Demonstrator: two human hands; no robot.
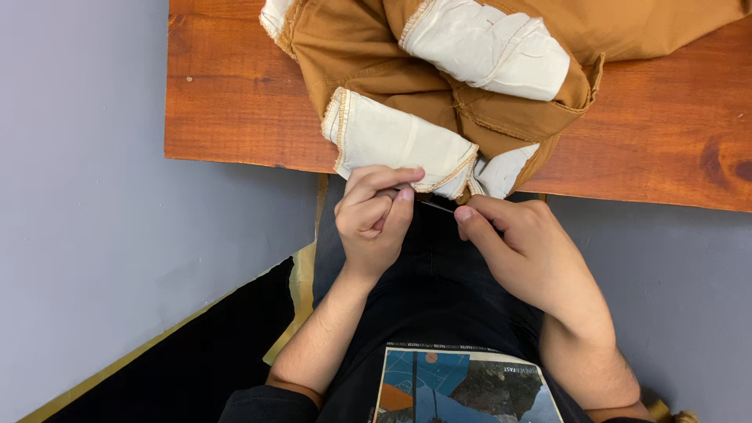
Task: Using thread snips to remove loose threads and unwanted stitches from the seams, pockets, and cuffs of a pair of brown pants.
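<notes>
Hands meet over a lap at the near edge of a reddish wooden tabletop [235, 102], seen from above by the person working. On the left, the left hand [374, 215] is curled nearly closed, its grip pinching the near hem of a white pocket lining [395, 141] between thumb and bent fingers. That lining belongs to a brown garment [368, 47], turned inside out and heaped across the far middle and right of the tabletop, with a second white pocket bag [489, 47] farther back. Between the two hands runs a thin dark sliver, perhaps a needle or small tool [439, 207]; which it is cannot be told. On the right, the right hand [521, 247] has its grip closed down on that sliver's end. The work looks like hand-stitching or seam-picking at the pocket edge; the coming move would call for keeping the cloth taut.
</notes>
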